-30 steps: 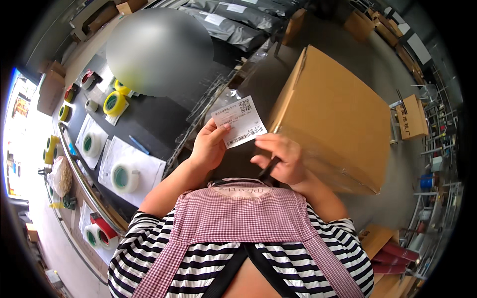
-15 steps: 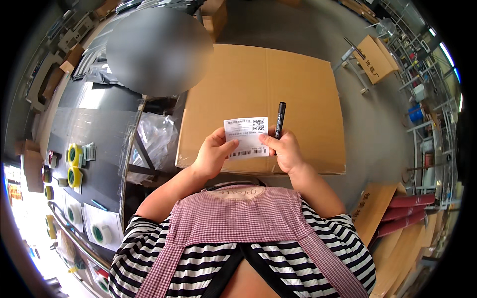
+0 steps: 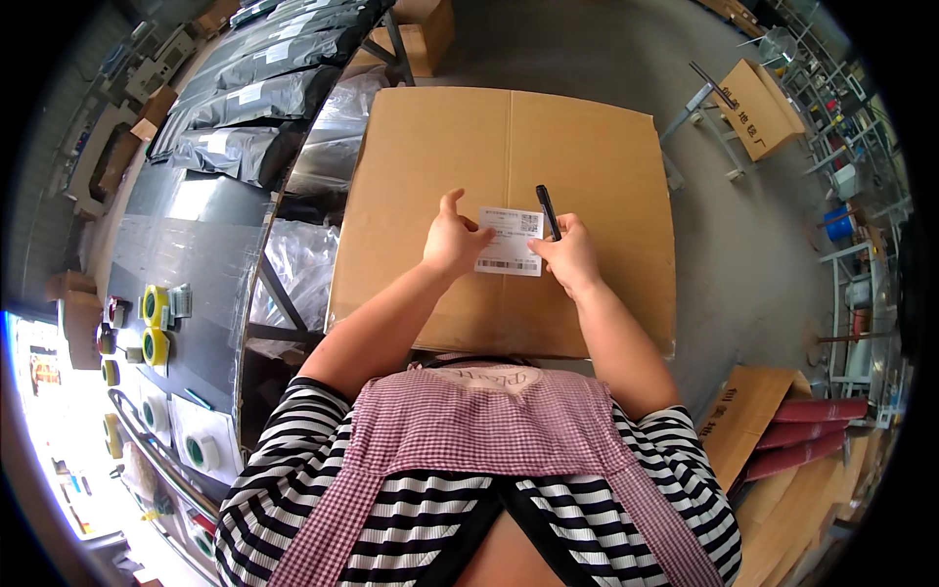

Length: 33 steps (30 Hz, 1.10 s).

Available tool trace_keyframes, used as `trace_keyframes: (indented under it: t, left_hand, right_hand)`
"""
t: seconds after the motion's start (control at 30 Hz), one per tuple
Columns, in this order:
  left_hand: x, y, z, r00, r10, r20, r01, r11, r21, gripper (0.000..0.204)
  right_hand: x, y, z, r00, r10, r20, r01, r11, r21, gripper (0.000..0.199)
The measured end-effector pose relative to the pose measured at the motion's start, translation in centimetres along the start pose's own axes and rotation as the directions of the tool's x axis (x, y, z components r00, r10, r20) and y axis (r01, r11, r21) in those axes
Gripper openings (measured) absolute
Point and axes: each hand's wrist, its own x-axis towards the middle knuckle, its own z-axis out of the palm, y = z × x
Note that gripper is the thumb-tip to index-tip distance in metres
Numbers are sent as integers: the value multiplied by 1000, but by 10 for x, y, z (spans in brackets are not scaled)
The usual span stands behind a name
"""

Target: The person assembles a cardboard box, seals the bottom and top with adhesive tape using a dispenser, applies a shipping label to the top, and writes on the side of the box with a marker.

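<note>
A large closed cardboard box (image 3: 440,166) stands in front of me. A white label (image 3: 511,241) with printed codes lies flat on its top. My left hand (image 3: 452,238) presses the label's left edge, thumb raised. My right hand (image 3: 570,256) rests on the label's right edge and holds a black pen (image 3: 548,210) that points away from me.
A dark table (image 3: 196,245) at my left carries grey plastic mailer bags (image 3: 235,98) and rolls of yellow tape (image 3: 155,323). Clear plastic bags (image 3: 293,264) hang beside the box. Smaller cardboard boxes (image 3: 758,93) and metal shelving (image 3: 861,245) stand on the right; flattened cardboard (image 3: 743,411) lies at lower right.
My view has swung from the tape table to the big box. The label, held up in the air before, now lies on the box top under both hands.
</note>
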Motion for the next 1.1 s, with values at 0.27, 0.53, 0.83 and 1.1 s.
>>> trace_keyframes:
  t: [0.27, 0.53, 0.83, 1.1]
  left_hand:
    - [-71, 1, -9, 981, -26, 190, 15, 998, 58, 77]
    - [-64, -17, -6, 991, 38, 130, -57, 989, 140, 78]
    - [-50, -12, 8, 986, 71, 149, -111, 952, 285, 84]
    - [-54, -15, 16, 986, 118, 114, -151, 924, 351, 94]
  right_hand:
    - [-64, 14, -19, 997, 8, 79, -10, 1000, 29, 30]
    - [-64, 15, -14, 996, 21, 90, -11, 994, -109, 30]
    - [-55, 29, -14, 1000, -6, 28, 12, 969, -249, 32]
    - [-61, 36, -6, 994, -79, -69, 51, 938, -342, 35]
